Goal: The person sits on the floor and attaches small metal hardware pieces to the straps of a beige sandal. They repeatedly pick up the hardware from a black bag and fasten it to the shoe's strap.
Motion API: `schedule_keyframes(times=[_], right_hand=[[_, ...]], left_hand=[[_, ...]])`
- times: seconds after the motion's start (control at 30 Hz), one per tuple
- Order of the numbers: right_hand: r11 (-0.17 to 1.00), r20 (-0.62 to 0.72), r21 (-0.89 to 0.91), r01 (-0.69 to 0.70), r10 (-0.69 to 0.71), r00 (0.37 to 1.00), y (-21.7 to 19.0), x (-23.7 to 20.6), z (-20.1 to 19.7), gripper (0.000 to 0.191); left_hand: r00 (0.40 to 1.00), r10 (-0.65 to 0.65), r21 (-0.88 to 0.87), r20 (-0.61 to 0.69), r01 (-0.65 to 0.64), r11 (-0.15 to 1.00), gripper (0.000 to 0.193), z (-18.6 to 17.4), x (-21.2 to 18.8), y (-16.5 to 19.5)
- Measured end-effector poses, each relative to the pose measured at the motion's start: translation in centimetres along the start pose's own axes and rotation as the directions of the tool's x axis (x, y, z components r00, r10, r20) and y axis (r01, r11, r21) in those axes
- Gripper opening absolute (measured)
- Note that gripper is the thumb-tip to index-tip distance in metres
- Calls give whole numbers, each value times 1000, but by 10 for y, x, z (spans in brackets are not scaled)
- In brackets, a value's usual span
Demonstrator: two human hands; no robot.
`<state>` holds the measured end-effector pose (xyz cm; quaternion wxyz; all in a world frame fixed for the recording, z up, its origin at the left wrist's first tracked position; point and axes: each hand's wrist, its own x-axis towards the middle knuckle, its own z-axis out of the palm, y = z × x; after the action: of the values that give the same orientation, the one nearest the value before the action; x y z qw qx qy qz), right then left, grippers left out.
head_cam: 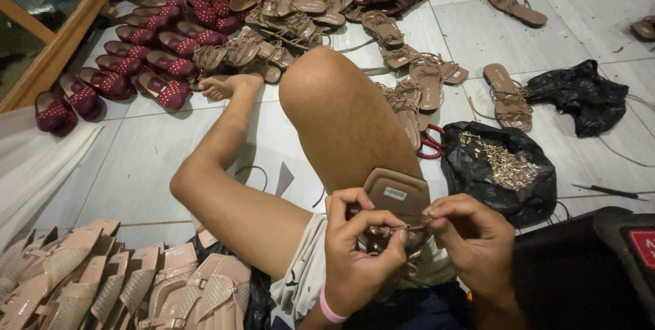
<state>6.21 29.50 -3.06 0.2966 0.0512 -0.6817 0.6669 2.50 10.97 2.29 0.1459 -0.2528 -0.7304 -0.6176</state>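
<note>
— While we log the lower centre of the frame, what is entry one?

— Tan sandal (394, 197), sole side up, propped against the raised thigh. Its long axis runs from the hands up toward the knee; the squared end points up the frame and the near end is buried under the fingers.

— And the hands?

— Left hand (355, 255), pink band at the wrist, fingers curled and pinched on a small gold metal fitting (402, 230) at the sandal's near end. Right hand (474, 241), fingers likewise pinched in on the same spot from the right. Both hands touch the sandal; the fitting lies between the two sets of fingertips, and we judge neither hand clearly nearer.

— What else do we list?

— Black bag (471, 166) holding gold fittings, right of centre on the tiled floor (600, 159). Second crumpled black bag (580, 95), further right. Tan strappy sandals (423, 84) scattered across the upper middle. Red dotted sandals (136, 64) in rows, upper left. Beige woven shoe uppers (102, 275) stacked at lower left. Thin dark tool (607, 191) on the floor at the right edge.

— What can we not make out?

— We cannot tell the fitting's exact shape, nor whether a strap is threaded through it: the fingers cover the join. A dark object at lower right is cut off by the frame.
</note>
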Motion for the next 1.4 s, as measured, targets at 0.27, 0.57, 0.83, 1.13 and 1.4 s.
schedule_keyframes(times=[0.27, 0.57, 0.83, 1.13, 1.4], right_hand=[[984, 71, 151, -97, 87, 994, -7, -1, 8, 15], [963, 135, 250, -97, 65, 989, 2, -3, 6, 16], [960, 149, 244, -136, 102, 984, 5, -1, 4, 15], [894, 176, 375, -246, 192, 965, 6, 0, 4, 15], [863, 125, 430, -267, 236, 964, 11, -5, 9, 15]], left_hand=[[999, -21, -57, 46, 24, 998, 17, -5, 0, -4], [997, -27, -79, 67, 33, 996, 15, -6, 0, -5], [999, 4, -5, 51, -3, 1000, 15, -5, 0, -3], [996, -20, -59, 90, 25, 998, 15, -11, 1, -3], [992, -4, -39, 126, 9, 999, 15, -16, 4, -2]])
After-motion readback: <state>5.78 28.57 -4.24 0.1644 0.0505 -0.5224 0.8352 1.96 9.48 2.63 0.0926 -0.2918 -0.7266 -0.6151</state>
